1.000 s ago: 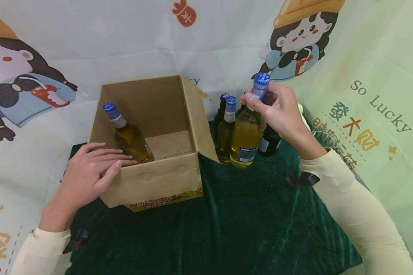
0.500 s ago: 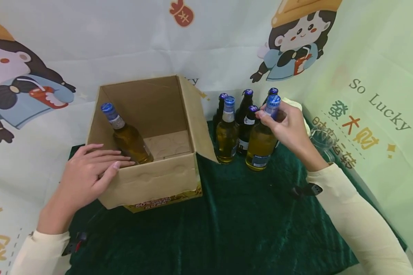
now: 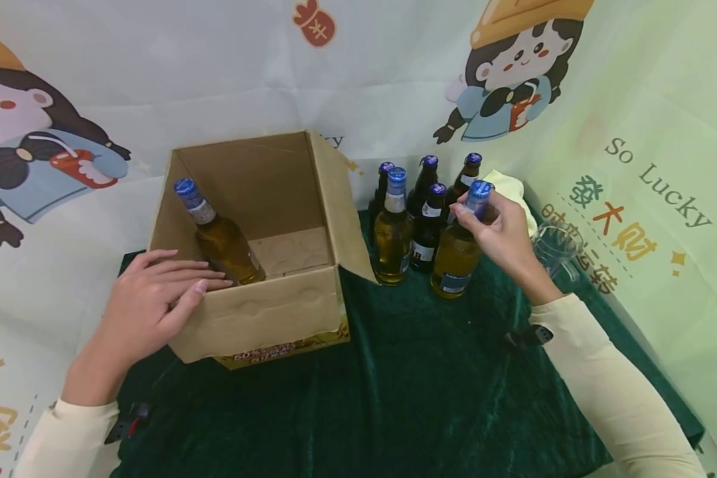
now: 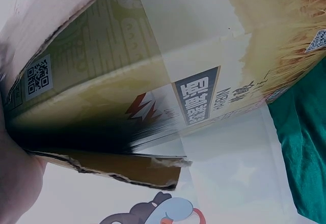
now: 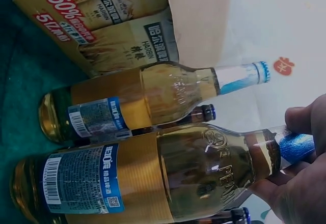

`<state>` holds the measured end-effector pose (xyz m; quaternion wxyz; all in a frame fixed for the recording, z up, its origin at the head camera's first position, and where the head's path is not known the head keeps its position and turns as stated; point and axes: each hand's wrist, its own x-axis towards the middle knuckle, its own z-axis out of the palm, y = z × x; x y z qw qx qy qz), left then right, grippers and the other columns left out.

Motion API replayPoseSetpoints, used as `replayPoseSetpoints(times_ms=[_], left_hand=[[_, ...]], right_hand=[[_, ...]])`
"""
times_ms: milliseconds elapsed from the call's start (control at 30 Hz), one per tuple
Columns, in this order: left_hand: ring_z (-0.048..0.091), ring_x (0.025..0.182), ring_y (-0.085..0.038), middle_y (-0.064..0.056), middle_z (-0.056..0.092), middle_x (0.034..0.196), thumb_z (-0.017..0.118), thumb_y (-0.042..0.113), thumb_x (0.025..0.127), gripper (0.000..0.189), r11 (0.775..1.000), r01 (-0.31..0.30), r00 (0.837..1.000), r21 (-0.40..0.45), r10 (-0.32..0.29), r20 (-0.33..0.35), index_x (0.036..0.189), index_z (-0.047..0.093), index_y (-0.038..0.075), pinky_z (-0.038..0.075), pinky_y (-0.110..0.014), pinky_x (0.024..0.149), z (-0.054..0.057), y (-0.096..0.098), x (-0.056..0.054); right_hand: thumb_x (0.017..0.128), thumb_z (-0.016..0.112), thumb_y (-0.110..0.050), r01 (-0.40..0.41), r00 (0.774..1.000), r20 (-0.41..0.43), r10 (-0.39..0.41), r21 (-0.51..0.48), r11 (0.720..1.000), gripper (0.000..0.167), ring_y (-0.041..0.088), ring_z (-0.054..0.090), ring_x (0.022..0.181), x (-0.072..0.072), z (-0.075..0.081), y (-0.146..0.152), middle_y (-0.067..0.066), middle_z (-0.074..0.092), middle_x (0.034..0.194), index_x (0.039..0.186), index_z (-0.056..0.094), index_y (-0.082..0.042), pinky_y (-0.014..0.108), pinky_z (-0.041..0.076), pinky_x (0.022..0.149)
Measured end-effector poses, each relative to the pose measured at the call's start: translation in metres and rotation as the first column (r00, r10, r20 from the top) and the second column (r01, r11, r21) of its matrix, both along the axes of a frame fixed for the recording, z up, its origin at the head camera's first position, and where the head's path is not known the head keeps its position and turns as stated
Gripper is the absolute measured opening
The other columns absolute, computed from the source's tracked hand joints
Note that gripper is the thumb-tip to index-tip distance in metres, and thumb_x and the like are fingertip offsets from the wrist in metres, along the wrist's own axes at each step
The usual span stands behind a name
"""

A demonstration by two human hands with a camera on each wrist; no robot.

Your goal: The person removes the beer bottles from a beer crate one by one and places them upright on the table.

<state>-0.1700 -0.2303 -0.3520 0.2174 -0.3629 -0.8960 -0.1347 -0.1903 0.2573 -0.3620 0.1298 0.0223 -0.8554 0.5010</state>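
My right hand [image 3: 504,232] pinches the blue-wrapped neck of a golden beer bottle [image 3: 454,262]. This bottle is upright, its base at the green cloth. Just left of it stands a matching beer bottle [image 3: 392,232], with several dark beer bottles [image 3: 425,242] behind the pair. On the near left corner of an open cardboard box [image 3: 263,312] rests my left hand [image 3: 149,305], fingers extended over the rim. Inside the box, another blue-capped beer bottle [image 3: 227,245] leans to the left, its base hidden by the front wall. The right wrist view shows the gripped bottle's label [image 5: 81,180].
A clear glass mug [image 3: 556,245] stands right of my right hand, near a pale yellow cloth [image 3: 508,186]. One box flap [image 3: 349,219] slants out towards the bottles. Printed fabric [image 3: 382,86] hangs behind the green velvet cloth [image 3: 394,385].
My right hand has lowered the beer bottle and carried it rightward, so the dark bottles behind show more. My left hand stays on the box corner.
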Motion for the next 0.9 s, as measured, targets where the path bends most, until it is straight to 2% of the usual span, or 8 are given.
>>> replayPoseSetpoints(times_ms=[433, 633, 900], left_hand=[[0.074, 0.100, -0.026, -0.003, 0.080, 0.103, 0.054, 0.020, 0.097, 0.028, 1.000, 0.007, 1.000, -0.007, -0.007, -0.007, 0.104, 0.082, 0.022, 0.039, -0.050, 0.103, 0.000, -0.002, -0.001], [0.073, 0.100, -0.027, -0.003, 0.080, 0.103, 0.054, 0.021, 0.097, 0.029, 1.000, 0.009, 1.000, -0.011, -0.009, -0.010, 0.105, 0.081, 0.022, 0.039, -0.050, 0.104, 0.001, -0.003, -0.002], [0.074, 0.100, -0.027, -0.002, 0.080, 0.104, 0.054, 0.019, 0.097, 0.029, 1.000, 0.017, 1.000, -0.009, -0.017, -0.011, 0.106, 0.081, 0.022, 0.039, -0.050, 0.104, 0.001, -0.004, 0.000]], right_hand=[[0.102, 0.059, -0.032, -0.030, 0.999, 0.016, 0.031, -0.010, 0.999, 0.036, 0.018, 0.068, 0.113, -0.005, -0.013, -0.001, 0.013, 0.070, 0.126, 0.124, 0.064, -0.004, 0.024, 0.054, 0.096], [0.102, 0.059, -0.033, -0.011, 1.000, 0.002, 0.011, 0.014, 1.000, 0.036, 0.020, 0.069, 0.112, -0.009, -0.015, 0.000, 0.012, 0.072, 0.124, 0.123, 0.065, -0.005, 0.024, 0.054, 0.094], [0.103, 0.056, -0.038, -0.025, 0.997, 0.068, 0.024, 0.009, 1.000, 0.042, 0.023, 0.067, 0.115, -0.007, -0.015, -0.002, 0.013, 0.070, 0.128, 0.128, 0.062, -0.005, 0.040, 0.053, 0.101]])
